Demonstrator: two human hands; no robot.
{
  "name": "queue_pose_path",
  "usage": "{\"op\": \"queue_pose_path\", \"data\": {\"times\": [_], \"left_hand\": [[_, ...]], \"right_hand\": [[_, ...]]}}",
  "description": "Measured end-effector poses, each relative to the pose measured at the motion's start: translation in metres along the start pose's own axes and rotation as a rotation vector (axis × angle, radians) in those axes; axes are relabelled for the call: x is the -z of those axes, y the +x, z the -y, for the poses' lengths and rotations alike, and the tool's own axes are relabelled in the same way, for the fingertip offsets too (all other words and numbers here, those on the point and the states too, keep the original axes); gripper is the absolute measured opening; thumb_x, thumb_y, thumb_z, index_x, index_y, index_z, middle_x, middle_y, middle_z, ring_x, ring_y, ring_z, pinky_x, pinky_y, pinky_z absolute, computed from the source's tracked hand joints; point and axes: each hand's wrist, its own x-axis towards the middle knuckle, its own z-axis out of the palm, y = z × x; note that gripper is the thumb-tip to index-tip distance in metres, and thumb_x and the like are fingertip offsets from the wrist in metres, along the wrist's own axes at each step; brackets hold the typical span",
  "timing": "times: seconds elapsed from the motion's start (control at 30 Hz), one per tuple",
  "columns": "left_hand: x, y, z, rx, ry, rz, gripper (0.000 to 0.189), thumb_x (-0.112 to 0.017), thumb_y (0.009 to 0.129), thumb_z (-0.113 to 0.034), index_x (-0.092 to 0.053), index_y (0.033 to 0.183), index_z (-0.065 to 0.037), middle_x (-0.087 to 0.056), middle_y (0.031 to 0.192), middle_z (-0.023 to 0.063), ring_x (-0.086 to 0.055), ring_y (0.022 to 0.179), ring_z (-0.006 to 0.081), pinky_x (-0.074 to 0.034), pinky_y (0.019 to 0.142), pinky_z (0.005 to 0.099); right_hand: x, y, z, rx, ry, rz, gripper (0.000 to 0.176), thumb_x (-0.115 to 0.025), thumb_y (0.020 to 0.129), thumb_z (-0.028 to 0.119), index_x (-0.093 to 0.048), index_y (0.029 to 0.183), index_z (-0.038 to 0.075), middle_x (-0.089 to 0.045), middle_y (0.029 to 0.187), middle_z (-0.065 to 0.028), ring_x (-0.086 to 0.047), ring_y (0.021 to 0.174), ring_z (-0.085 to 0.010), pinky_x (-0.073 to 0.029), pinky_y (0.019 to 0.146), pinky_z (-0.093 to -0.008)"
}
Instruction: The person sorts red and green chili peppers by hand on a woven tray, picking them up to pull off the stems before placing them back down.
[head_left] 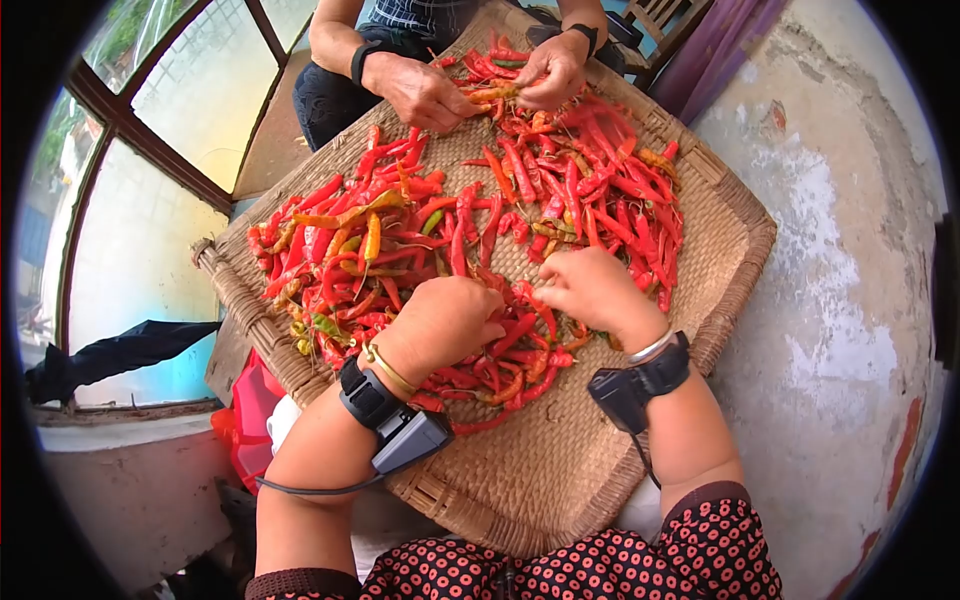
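Head view: red chillies [560, 190] spread over a woven tray [560, 460].
The left hand [445, 320] is curled knuckles-up on the near pile. The right hand [595, 290] is just beside it, fingers bent down. Whether either grips a chilli cannot be told. Another person's hands [420, 90] touch the chillies at the far edge.

A window [120, 120] with a dark brown frame fills the left side, its panes glowing with pale daylight. Below it runs a white ledge [130, 470], and a dark cloth [120, 352] lies by the glass. On the right, grey plaster [850, 300], wall or floor, shows patchy, peeling white paint. A wooden chair [668, 22] stands at the top.
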Motion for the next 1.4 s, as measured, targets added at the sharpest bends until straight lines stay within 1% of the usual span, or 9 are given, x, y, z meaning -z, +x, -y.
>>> {"op": "queue_pose_path", "data": {"times": [0.03, 0.27, 0.7, 0.8, 1.0, 1.07, 1.13, 1.23, 1.4], "left_hand": [[0.0, 0.0, 0.0, -0.01, 0.009, 0.019, 0.022, -0.066, 0.073, -0.023, -0.064, 0.089, -0.008, -0.063, 0.082, 0.0111, -0.062, 0.078, 0.0304, -0.05, 0.067, 0.0404], [-0.01, 0.002, 0.003, -0.007, -0.023, -0.017, 0.04, -0.065, 0.074, -0.019, -0.058, 0.11, -0.003, -0.059, 0.106, 0.0135, -0.061, 0.089, 0.0314, -0.05, 0.077, 0.0395], [-0.011, 0.005, 0.006, -0.03, -0.013, -0.004, 0.043, -0.065, 0.075, -0.021, -0.056, 0.114, -0.003, -0.059, 0.104, 0.0152, -0.061, 0.088, 0.0323, -0.051, 0.074, 0.0405], [-0.011, 0.005, 0.006, -0.027, 0.004, 0.013, 0.044, -0.065, 0.075, -0.021, -0.056, 0.114, -0.003, -0.059, 0.104, 0.0151, -0.061, 0.088, 0.0322, -0.051, 0.075, 0.0404], [-0.015, 0.006, 0.01, -0.068, -0.019, -0.063, 0.045, -0.065, 0.075, -0.02, -0.055, 0.116, -0.004, -0.059, 0.103, 0.0161, -0.061, 0.088, 0.0334, -0.051, 0.074, 0.0403], [-0.015, 0.006, 0.01, -0.053, -0.024, -0.024, 0.046, -0.065, 0.075, -0.02, -0.054, 0.117, -0.004, -0.059, 0.101, 0.0166, -0.061, 0.086, 0.0337, -0.051, 0.073, 0.0407], [-0.013, 0.005, 0.007, -0.038, -0.015, -0.006, 0.046, -0.065, 0.075, -0.02, -0.054, 0.117, -0.005, -0.06, 0.1, 0.0166, -0.061, 0.085, 0.0335, -0.051, 0.073, 0.0407], [-0.01, 0.006, 0.003, -0.023, -0.022, 0.022, 0.047, -0.065, 0.075, -0.02, -0.053, 0.119, -0.007, -0.06, 0.099, 0.016, -0.061, 0.083, 0.033, -0.05, 0.071, 0.0406], [-0.017, 0.006, 0.003, -0.052, -0.036, 0.009, 0.049, -0.065, 0.075, -0.019, -0.053, 0.121, -0.01, -0.059, 0.097, 0.015, -0.061, 0.082, 0.0323, -0.05, 0.071, 0.0403]], "right_hand": [[-0.01, 0.0, -0.003, 0.078, -0.138, -0.043, 0.029, -0.067, 0.074, 0.033, -0.065, 0.086, 0.006, -0.064, 0.075, -0.0152, -0.063, 0.074, -0.0316, -0.049, 0.066, -0.0412], [-0.017, 0.003, 0.003, 0.025, -0.293, 0.005, 0.021, -0.063, 0.075, 0.029, -0.064, 0.079, 0.008, -0.063, 0.075, -0.0129, -0.062, 0.075, -0.032, -0.048, 0.067, -0.0435], [-0.015, 0.007, -0.012, 0.139, -0.076, -0.125, 0.017, -0.066, 0.073, 0.021, -0.067, 0.079, 0.005, -0.06, 0.081, -0.0114, -0.06, 0.077, -0.0274, -0.047, 0.069, -0.0359], [0.012, 0.004, -0.009, -0.019, 0.477, -0.172, 0.013, -0.064, 0.079, 0.012, -0.062, 0.075, 0.0, -0.057, 0.068, -0.0011, -0.056, 0.066, -0.0104, -0.043, 0.059, -0.0247], [0.034, -0.003, 0.0, -0.146, 0.772, -0.016, 0.012, -0.062, 0.083, 0.012, -0.066, 0.086, 0.001, -0.057, 0.064, 0.0001, -0.056, 0.062, -0.0088, -0.044, 0.056, -0.0221], [0.028, 0.002, 0.008, -0.082, 1.347, -0.47, 0.016, -0.06, 0.085, 0.011, -0.066, 0.096, 0.001, -0.059, 0.072, -0.0031, -0.058, 0.071, -0.0089, -0.046, 0.06, -0.0218], [0.021, 0.004, -0.008, -0.067, 1.315, -0.418, 0.02, -0.06, 0.085, 0.011, -0.065, 0.1, -0.001, -0.061, 0.083, -0.0055, -0.059, 0.08, -0.0104, -0.049, 0.065, -0.0257], [0.006, 0.01, -0.018, 0.155, 0.223, -0.219, 0.024, -0.065, 0.078, 0.016, -0.065, 0.097, 0.001, -0.063, 0.09, -0.0111, -0.061, 0.082, -0.0284, -0.049, 0.075, -0.0387], [-0.02, 0.006, -0.015, 0.255, -0.12, -0.094, 0.025, -0.063, 0.077, 0.013, -0.063, 0.099, 0.002, -0.055, 0.1, -0.013, -0.051, 0.097, -0.0311, -0.043, 0.086, -0.0381]]}}
